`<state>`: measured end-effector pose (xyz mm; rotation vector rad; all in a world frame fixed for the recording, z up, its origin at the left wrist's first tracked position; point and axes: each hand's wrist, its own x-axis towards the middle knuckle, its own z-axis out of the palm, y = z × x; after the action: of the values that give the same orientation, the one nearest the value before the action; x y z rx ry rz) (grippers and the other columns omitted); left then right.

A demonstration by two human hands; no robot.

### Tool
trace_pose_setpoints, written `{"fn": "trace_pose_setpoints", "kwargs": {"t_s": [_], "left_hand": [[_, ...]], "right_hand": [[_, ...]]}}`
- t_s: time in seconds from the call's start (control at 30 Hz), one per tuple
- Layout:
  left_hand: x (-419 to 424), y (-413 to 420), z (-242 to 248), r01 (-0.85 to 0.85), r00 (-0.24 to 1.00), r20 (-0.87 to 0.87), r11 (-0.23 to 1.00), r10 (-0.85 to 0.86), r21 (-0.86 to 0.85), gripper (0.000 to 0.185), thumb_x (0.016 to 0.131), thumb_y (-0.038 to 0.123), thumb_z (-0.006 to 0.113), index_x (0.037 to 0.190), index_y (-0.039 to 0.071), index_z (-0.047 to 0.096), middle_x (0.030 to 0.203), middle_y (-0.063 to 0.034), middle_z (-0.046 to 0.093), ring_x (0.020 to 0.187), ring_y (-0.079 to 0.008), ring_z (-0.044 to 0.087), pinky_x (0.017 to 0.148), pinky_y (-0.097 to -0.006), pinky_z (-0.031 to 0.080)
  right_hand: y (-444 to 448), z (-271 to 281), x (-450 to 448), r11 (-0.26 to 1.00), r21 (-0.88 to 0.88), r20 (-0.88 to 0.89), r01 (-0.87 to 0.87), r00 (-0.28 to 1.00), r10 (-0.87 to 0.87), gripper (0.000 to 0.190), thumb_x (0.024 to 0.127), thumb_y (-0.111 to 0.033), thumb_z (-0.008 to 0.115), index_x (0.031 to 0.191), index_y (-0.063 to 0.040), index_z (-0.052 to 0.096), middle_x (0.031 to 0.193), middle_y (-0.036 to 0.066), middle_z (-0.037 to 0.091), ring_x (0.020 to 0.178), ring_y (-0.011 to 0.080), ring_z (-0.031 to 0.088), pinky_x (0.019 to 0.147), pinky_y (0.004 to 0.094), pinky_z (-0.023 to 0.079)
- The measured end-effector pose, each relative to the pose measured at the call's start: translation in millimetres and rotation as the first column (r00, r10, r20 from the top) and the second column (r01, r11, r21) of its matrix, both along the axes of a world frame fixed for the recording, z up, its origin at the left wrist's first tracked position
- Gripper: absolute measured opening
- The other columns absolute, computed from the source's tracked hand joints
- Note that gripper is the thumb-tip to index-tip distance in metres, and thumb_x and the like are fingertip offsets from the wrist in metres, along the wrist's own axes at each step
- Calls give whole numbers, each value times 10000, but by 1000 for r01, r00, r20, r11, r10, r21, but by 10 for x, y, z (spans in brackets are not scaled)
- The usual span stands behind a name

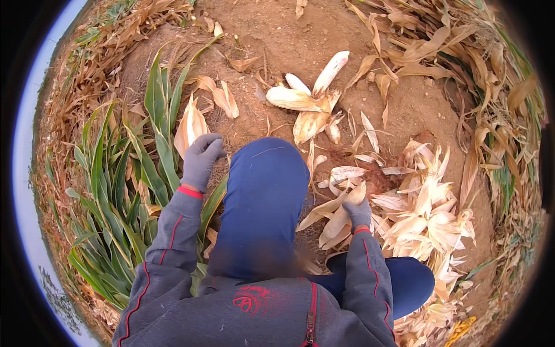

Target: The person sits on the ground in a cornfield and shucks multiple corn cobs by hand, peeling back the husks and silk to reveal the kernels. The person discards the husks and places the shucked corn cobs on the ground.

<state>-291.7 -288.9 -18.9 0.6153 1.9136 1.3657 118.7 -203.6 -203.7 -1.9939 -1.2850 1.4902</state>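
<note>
My left hand (202,157), in a grey knit glove, is curled to the left of my raised knee. Just beyond it stands a corn ear in dry husk (190,123); whether the fingers grip its lower end is hidden. My right hand (359,214), gloved alike, is closed around a pale dry corn husk (356,194) low on my right. Whether an ear is inside that husk cannot be seen. More loose husk leaves (336,227) hang beside the right hand. Farther ahead, several pale corn ears (331,73) lie together on the soil, some partly in husk.
A heap of stripped husks (427,212) spreads along my right side. Green corn stalks and leaves (117,191) lie to my left. Dry stalks (498,95) line the far right. My bent knee (269,186) rises between my hands above bare brown soil (299,41).
</note>
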Motion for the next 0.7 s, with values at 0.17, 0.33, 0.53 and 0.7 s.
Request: {"fn": "trace_pose_setpoints", "kwargs": {"t_s": [0.17, 0.33, 0.53, 0.7], "left_hand": [[697, 863, 1023, 442, 896, -148, 869, -418, 221, 272, 886, 162, 594, 1103, -2, 593, 964, -75, 632, 858, -154, 621, 764, -265, 501], [1692, 1361, 1279, 904, 329, -386, 405, -862, -134, 508, 833, 312, 673, 1213, 9, 523, 1086, -100, 603, 968, -184, 590, 855, -327, 468], [2261, 1607, 580, 947, 267, -114, 238, -957, 218, 708, 759, 393, 708, 1297, 7, 457, 1173, -157, 576, 1071, -221, 550, 927, -344, 428], [2426, 1617, 581, 856, 406, -40, 365, -913, 366, 795, 784, 333, 696, 1419, 36, 322, 1311, -139, 494, 1172, -195, 485, 998, -336, 384]], "right_hand": [[581, 851, 21, 983, 102, -594, 152, 802, -62, 567, 692, -106, 759, 1193, 12, 524, 1048, 78, 605, 915, 184, 595, 797, 292, 487], [929, 1947, 12, 965, 239, -757, 106, 642, 117, 502, 736, -87, 681, 1205, -3, 521, 1043, 65, 607, 929, 177, 593, 815, 305, 483], [859, 2529, 201, 939, 329, -757, 101, 622, 198, 511, 754, -97, 683, 1220, 5, 501, 1078, 81, 599, 945, 191, 594, 845, 309, 480], [898, 2431, 178, 912, 307, -745, 271, 665, 53, 508, 747, -107, 708, 1201, 1, 508, 1069, 87, 596, 926, 170, 592, 792, 283, 489]]}}
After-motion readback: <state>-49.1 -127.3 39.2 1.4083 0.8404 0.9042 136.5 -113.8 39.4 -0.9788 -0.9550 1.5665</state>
